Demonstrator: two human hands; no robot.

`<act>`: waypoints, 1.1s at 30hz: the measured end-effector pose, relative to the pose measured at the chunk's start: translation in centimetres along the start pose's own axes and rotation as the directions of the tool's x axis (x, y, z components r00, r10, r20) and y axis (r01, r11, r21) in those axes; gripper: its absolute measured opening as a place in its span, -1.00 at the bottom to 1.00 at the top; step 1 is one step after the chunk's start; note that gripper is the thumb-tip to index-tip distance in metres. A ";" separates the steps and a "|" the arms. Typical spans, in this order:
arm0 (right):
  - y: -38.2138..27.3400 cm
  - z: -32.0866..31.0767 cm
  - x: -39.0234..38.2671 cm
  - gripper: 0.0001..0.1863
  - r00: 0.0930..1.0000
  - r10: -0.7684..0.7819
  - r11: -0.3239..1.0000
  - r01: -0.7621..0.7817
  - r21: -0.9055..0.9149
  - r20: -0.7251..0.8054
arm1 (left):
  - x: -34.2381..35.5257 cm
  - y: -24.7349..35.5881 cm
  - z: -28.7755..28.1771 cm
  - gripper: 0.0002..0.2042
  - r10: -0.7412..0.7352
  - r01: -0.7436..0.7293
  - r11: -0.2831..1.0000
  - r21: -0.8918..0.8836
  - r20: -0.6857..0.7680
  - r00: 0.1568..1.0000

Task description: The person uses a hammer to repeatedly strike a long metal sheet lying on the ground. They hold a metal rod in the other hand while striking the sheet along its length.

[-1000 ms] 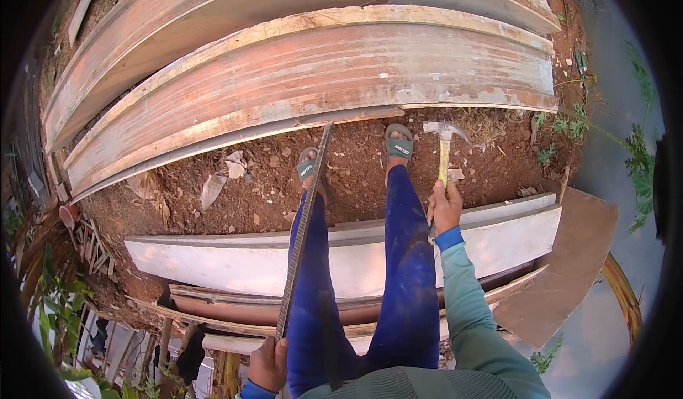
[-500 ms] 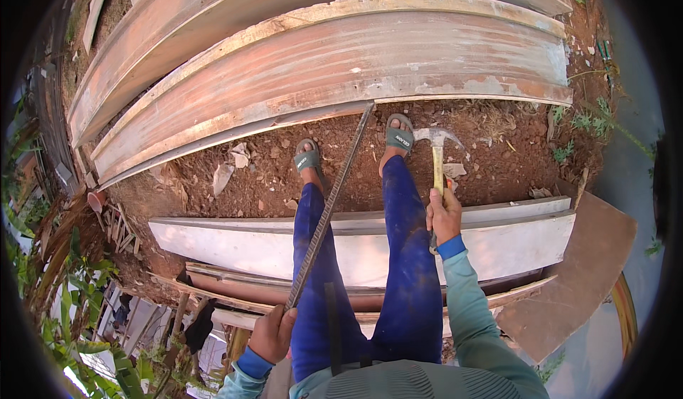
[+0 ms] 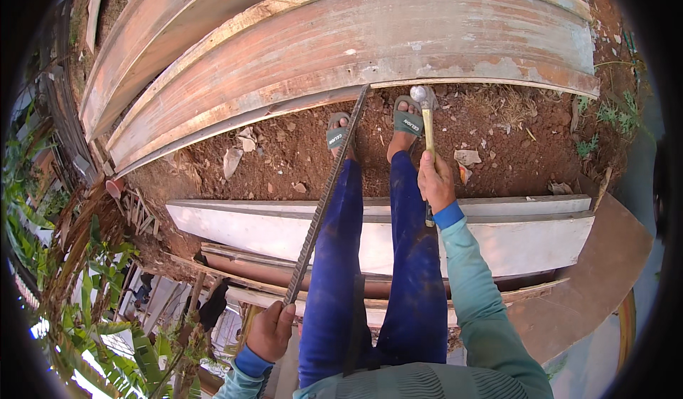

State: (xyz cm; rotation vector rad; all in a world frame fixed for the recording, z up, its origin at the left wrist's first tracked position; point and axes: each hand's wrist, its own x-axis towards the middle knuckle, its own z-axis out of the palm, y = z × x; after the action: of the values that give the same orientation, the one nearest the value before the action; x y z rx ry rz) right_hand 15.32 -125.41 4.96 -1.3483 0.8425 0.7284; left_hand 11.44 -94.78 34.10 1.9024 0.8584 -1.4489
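My left hand (image 3: 270, 331) is closed around the lower end of a long ribbed steel bar (image 3: 318, 221). The bar slants up and away, its far tip at the near edge of a large weathered wooden panel (image 3: 356, 43). In my right hand (image 3: 436, 182) is a claw hammer (image 3: 428, 128), gripped by its yellowish handle. The hammer's round striking face points up, and its head appears over the dirt by my right sandal (image 3: 408, 121), close to the panel's edge. The handle's lower end shows below my fist.
Behind my legs lies a white-faced panel (image 3: 498, 246), with more boards stacked beyond it. A brown sheet (image 3: 605, 256) is at the right. My left sandal (image 3: 339, 138) rests on reddish dirt (image 3: 263, 168) with scattered debris. Banana plants (image 3: 107, 342) grow at lower left.
The hammer has turned in my right hand and moved up toward the panel's edge. My left foot has shifted right, closer to the bar. My left hand keeps its grip.
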 end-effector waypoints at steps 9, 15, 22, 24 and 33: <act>1.6 -2.2 0.0 -0.57 0.997 -0.038 0.996 0.032 -0.086 -0.070 | 1.0 1.9 -7.0 -0.62 0.097 -0.102 0.976 0.192 0.033 0.995; 1.9 -2.0 -1.1 -0.58 0.992 0.055 0.994 -0.065 -0.088 -0.113 | 1.2 2.7 -10.0 -0.63 -0.013 -0.010 0.987 0.160 0.144 0.990; 1.7 0.2 -0.9 -0.59 0.997 0.020 0.999 -0.017 0.047 -0.069 | 1.9 4.5 -12.0 -0.56 -0.039 -0.004 0.981 0.194 0.215 0.976; 1.3 0.4 -0.6 -0.59 0.997 0.009 0.999 -0.006 0.035 -0.077 | 2.1 4.7 -13.4 -0.57 -0.053 0.001 0.974 0.227 0.223 0.973; -1.2 0.1 0.8 -0.58 1.000 0.021 0.993 -0.021 0.117 0.009 | 2.3 8.2 -14.3 -0.58 -0.121 0.017 0.919 0.393 0.240 0.963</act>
State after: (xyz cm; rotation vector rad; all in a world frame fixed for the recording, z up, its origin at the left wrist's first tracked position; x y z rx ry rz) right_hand 16.80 -125.46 4.88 -1.2327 0.8812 0.6894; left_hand 26.73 -88.39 35.79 1.9060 0.5470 -1.9808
